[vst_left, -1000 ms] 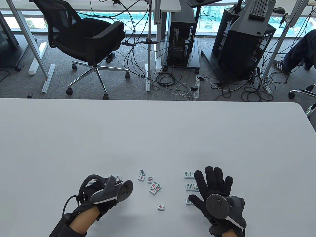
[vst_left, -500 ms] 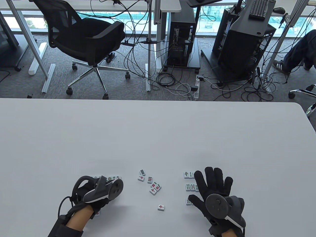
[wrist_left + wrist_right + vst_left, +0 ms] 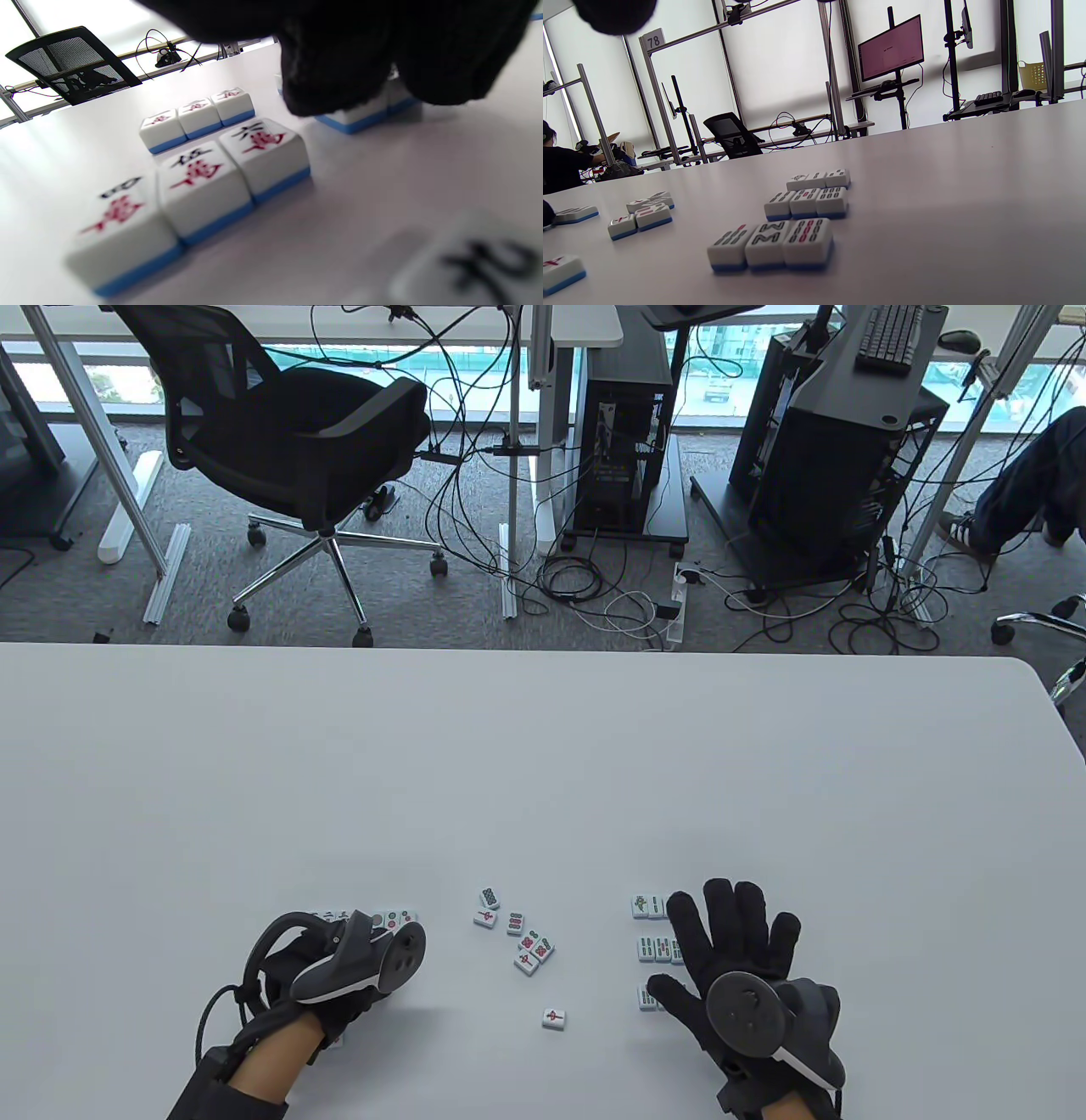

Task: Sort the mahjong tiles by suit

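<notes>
Glossy white mahjong tiles [image 3: 526, 943] with blue backs, blocky and round-edged, lie loose mid-table on the smooth grey table [image 3: 543, 763]. Right hand [image 3: 738, 959] in black knit glove lies flat, fingers spread, over sorted rows [image 3: 797, 212]. Left hand [image 3: 339, 976] hovers above character tiles [image 3: 203, 178]; its grip cannot be told.

On the white desk [image 3: 360, 203], three character tiles [image 3: 199, 186] lie face up in a touching row; behind this row sits a second row of three tiles [image 3: 198, 118], and right of it gloved fingers [image 3: 339, 63] rest on blue-backed tiles [image 3: 360, 118]
</notes>
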Motion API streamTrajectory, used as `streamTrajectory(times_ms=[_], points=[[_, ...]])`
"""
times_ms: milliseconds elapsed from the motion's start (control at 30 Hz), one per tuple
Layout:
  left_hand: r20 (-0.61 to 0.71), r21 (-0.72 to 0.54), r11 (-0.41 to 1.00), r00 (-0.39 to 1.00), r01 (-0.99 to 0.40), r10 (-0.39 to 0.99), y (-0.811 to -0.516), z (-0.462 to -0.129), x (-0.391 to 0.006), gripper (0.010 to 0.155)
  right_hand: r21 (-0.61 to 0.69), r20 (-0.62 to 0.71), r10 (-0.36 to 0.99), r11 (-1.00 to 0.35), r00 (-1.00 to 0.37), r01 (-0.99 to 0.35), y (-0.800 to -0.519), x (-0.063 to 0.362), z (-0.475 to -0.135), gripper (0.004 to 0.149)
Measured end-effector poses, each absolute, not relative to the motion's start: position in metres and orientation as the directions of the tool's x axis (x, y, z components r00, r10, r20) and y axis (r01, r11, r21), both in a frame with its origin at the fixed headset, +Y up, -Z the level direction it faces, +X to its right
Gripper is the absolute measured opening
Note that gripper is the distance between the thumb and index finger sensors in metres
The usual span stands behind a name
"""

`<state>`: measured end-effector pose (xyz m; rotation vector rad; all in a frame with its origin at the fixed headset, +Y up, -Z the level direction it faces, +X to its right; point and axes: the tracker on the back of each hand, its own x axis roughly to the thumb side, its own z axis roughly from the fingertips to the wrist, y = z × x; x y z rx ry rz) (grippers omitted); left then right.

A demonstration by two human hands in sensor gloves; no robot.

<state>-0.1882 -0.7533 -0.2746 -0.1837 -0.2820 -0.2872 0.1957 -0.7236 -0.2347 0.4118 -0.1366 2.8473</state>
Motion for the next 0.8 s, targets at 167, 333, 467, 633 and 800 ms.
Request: streamTrajectory(times_ms=[167, 333, 467, 633, 800], points=[[0.346, -0.126, 0.962, 0.920, 0.240, -0.184, -0.734, -0.274, -0.169, 0.063, -0.054, 0.290, 0.249, -0.960, -0.924, -0.275, -0.724, 0.196, -0.235, 0.080], [0.416, -0.039, 0.978, 0.893, 0.205, -0.171, -0.723, -0.279, -0.137, 0.061, -0.057, 0.292, 0.253, -0.958, -0.922, -0.281, -0.723, 0.196, -0.234, 0.080], [0.471, 0.045, 0.975, 0.856, 0.217, -0.213, -0.724, -0.283, -0.104, 0.059, -0.059, 0.297, 0.257, -0.956, -0.920, -0.286, -0.723, 0.196, -0.234, 0.080], [0.505, 0.093, 0.969, 0.828, 0.230, -0.245, -0.727, -0.291, -0.069, 0.058, -0.059, 0.300, 0.261, -0.955, -0.917, -0.291, -0.723, 0.196, -0.234, 0.080], [0.469, 0.122, 0.948, 0.824, 0.294, -0.316, -0.731, -0.309, -0.047, 0.056, -0.062, 0.301, 0.272, -0.951, -0.914, -0.303, -0.723, 0.197, -0.234, 0.080]])
